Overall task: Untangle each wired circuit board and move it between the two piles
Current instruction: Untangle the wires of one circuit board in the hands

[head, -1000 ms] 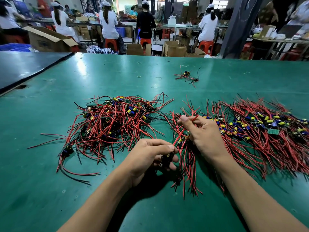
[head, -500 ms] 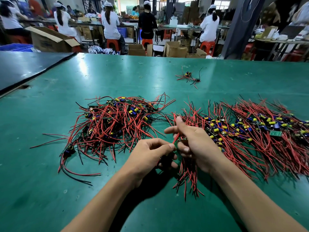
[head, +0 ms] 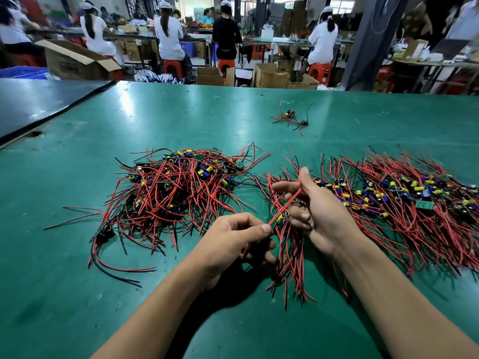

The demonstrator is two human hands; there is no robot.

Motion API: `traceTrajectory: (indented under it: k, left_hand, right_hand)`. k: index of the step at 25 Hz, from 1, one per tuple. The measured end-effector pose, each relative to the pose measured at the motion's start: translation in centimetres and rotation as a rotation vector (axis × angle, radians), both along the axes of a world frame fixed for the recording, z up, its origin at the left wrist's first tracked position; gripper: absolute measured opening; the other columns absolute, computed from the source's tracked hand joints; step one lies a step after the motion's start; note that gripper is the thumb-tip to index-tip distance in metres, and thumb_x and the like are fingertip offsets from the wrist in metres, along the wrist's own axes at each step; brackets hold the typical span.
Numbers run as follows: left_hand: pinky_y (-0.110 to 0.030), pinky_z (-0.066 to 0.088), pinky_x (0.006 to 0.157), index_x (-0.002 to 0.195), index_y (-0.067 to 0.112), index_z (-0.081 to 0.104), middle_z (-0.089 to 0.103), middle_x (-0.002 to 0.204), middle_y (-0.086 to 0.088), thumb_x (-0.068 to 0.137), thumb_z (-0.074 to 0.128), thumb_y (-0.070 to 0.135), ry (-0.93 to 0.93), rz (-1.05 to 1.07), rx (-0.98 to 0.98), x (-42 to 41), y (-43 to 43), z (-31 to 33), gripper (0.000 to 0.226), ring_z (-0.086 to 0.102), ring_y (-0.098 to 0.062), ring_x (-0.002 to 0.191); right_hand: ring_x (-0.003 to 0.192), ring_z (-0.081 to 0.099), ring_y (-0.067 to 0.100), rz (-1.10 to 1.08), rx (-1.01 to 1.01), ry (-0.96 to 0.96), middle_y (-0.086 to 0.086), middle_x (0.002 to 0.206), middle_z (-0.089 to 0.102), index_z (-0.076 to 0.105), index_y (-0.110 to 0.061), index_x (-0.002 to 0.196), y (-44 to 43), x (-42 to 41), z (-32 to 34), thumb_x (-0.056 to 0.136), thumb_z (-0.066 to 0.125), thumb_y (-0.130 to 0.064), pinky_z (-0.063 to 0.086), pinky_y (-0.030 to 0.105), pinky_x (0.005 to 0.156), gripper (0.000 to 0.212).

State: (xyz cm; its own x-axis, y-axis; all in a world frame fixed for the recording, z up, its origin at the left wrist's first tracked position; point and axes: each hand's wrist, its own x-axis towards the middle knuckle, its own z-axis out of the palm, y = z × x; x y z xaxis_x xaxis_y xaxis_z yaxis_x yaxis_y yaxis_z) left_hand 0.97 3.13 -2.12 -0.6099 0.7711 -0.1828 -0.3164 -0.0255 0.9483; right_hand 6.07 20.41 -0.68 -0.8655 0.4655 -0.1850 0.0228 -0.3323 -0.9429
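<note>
Green worktable (head: 181, 120), cardboard boxes (head: 270, 76), red stools (head: 173, 66), capped workers (head: 168, 35) at far benches (head: 282, 42), dark pillar (head: 368, 42)

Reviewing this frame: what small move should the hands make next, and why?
Probably draw the right hand outward along the red wires it pinches, while the left hand holds the wired circuit board steady. The wires run straight between both hands over the tidy right pile, so straightening them seems the step left before laying it down.

Red and black wires (head: 181, 195), yellow and blue parts (head: 412, 189), and small green boards (head: 425, 204) were seen on a green surface (head: 181, 120).
</note>
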Motion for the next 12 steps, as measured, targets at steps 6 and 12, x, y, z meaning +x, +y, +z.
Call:
traceTrajectory:
  k: [6, 12]
  left_hand:
    - [-0.027, 0.052, 0.052, 0.082, 0.003, 0.061, 0.067, 0.074, -0.018, 0.087, 0.066, 0.009, -0.005, -0.033, 0.009, -0.30, -0.21, -0.16, 0.009, 0.065, -0.026, 0.056]
    - [-0.026, 0.053, 0.051, 0.085, 0.002, 0.065, 0.068, 0.074, -0.019, 0.086, 0.067, 0.011, -0.048, -0.003, 0.013, -0.37, -0.03, -0.08, 0.009, 0.065, -0.026, 0.054]
  right_hand:
    - [0.043, 0.028, 0.006, 0.219, -0.392, 0.134, -0.005, 0.072, 0.054, 0.081, -0.012, 0.092, 0.85, 0.44, 0.65, 0.104, 0.033, -0.041, 0.012, 0.028, 0.062, 0.058]
    - [0.042, 0.031, 0.004, 0.217, -0.378, 0.113, -0.006, 0.075, 0.056, 0.080, -0.014, 0.100, 0.79, 0.33, 0.60, 0.102, 0.037, -0.050, 0.014, 0.022, 0.053, 0.056]
